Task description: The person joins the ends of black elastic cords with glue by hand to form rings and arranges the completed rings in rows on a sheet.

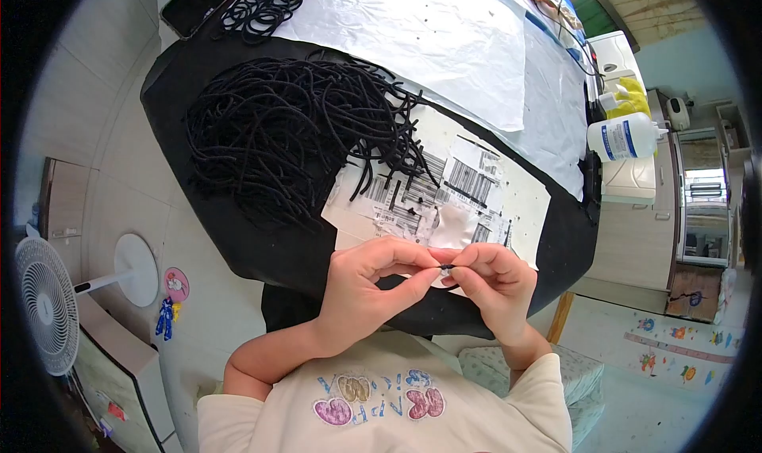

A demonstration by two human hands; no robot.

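My left hand [369, 282] and my right hand [494, 282] meet at the near edge of the table, both closed in a pinch. Between their fingertips is a short piece of black cord [447, 267], with a small pale spot beside it. Part of the cord curves below the fingers; the rest is hidden. Just beyond my hands lies a pale board [524, 207] covered with barcode labels [474, 175] and small black scraps. A large tangled heap of black cords [270, 128] rests left of the board, some ends lying over it.
Black cord loops [270, 5] and a dark box [202, 5] are at the far left. White sheeting [413, 40] covers the table's far part. A white bottle [623, 138] stands at the right. A fan [48, 306] stands on the floor at left.
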